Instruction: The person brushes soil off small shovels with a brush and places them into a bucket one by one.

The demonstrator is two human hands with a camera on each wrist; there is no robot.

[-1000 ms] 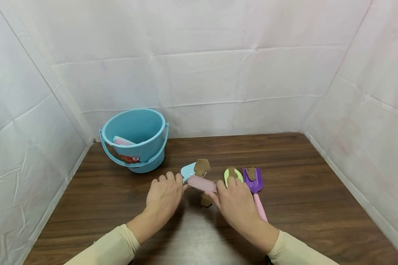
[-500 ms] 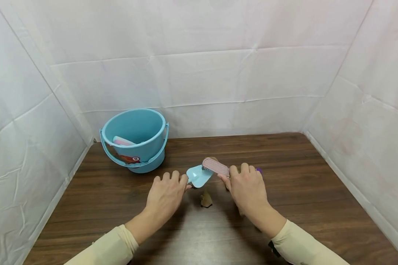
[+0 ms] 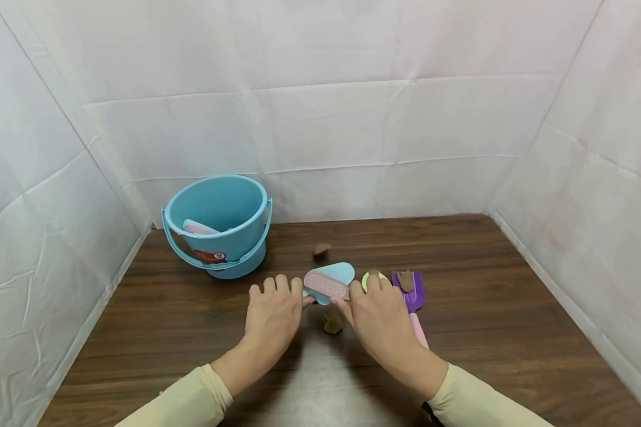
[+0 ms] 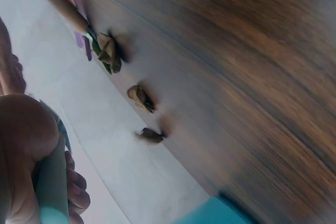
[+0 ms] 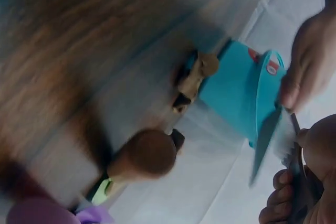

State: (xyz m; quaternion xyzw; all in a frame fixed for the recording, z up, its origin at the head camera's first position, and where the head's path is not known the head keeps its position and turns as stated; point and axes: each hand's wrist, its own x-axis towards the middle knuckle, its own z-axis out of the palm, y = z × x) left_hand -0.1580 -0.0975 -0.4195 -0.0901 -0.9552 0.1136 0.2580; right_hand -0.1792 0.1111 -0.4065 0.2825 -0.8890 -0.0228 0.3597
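Note:
My left hand [image 3: 272, 320] grips the handle [image 4: 52, 182] of a light blue toy shovel, its fingers curled round it. The shovel's blade [image 3: 344, 271] points right, raised over the table. In my right hand [image 3: 379, 320] is a pink brush [image 3: 326, 284], bristles facing down, which overlaps the blade in the head view. From the right wrist view, the bristles [image 5: 286, 148] stand right by the blade's face. One crumpled brown leaf-like piece [image 3: 333, 323] lies on the table in front of the shovel, another brown piece [image 3: 321, 251] beyond it.
A blue bucket [image 3: 256, 237] with pink-and-blue things inside stands at the back left. Right of my right hand lie a purple shovel [image 3: 416, 290] with a pink handle and a green tool [image 3: 367, 283], both bearing brown pieces. White cloth walls [image 3: 320, 130] surround the table.
The brush has swung right and away from the shovel, then back left over its blade. The brown piece that overlapped the blade now lies apart, farther back. My left hand has barely shifted.

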